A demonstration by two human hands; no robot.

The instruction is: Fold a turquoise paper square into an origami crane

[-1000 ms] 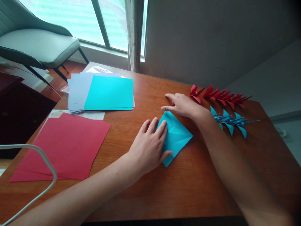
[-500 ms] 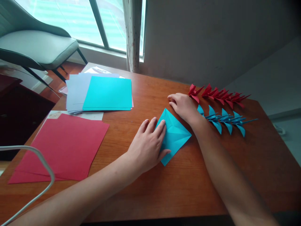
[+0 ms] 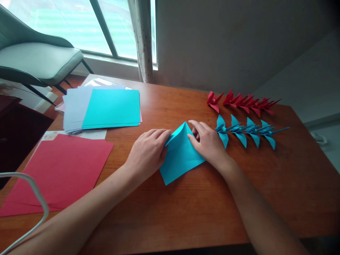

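A creased sheet of blue origami paper (image 3: 180, 159) lies on the table between my hands, one corner pointing away from me. Its upper left edge is lifted and bent inward. My left hand (image 3: 150, 147) pinches that left side, thumb hidden under the fingers. On the opposite side, my right hand (image 3: 207, 143) holds the upper right edge near the tip, its fingers curled and thumb on the paper. Just beyond the right hand stands a row of folded blue paper cranes (image 3: 246, 131), with red paper cranes (image 3: 241, 102) lined up behind them.
Flat blue sheets (image 3: 113, 108) rest on pale paper (image 3: 75, 106) at the back left. Large red sheets (image 3: 58, 173) lie nearer on the left, beside a white cable (image 3: 39, 193). A chair (image 3: 39, 62) stands past the wooden table (image 3: 170, 219), by the window.
My right hand has come back to the blue paper and grips its right edge. My left hand has gone from lying flat to pinching the left edge, which is now raised. The view has shifted slightly.
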